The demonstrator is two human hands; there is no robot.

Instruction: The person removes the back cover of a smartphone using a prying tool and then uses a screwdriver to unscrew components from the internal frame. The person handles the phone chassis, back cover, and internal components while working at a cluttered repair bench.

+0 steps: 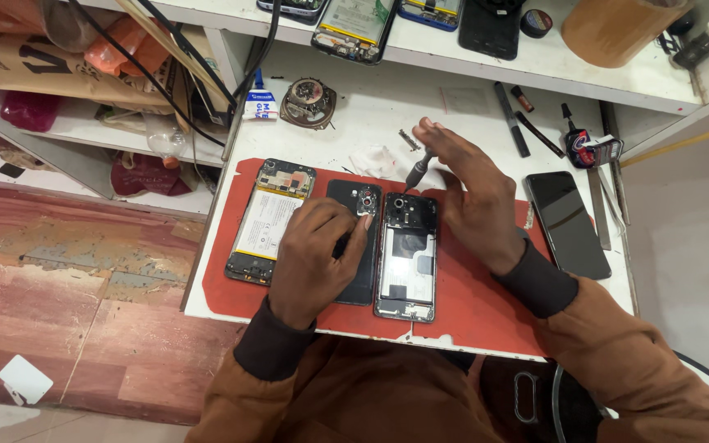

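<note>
Two hands (322, 254) (473, 193), three opened phones (406, 256)

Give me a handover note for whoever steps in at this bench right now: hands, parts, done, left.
Right hand holds a screwdriver, tip at the top of the open phone frame.
Left hand rests on the black back cover, fingers by its camera ring.
A second opened phone, battery exposed, lies at the left of the red mat. An intact phone lies to the right.
Done: both phones opened. Left: screw work at the frame's top, it seems.

Phone repair workshop, opened phones (268, 221), red work mat (469, 303); cluttered shelves (486, 61)
</note>
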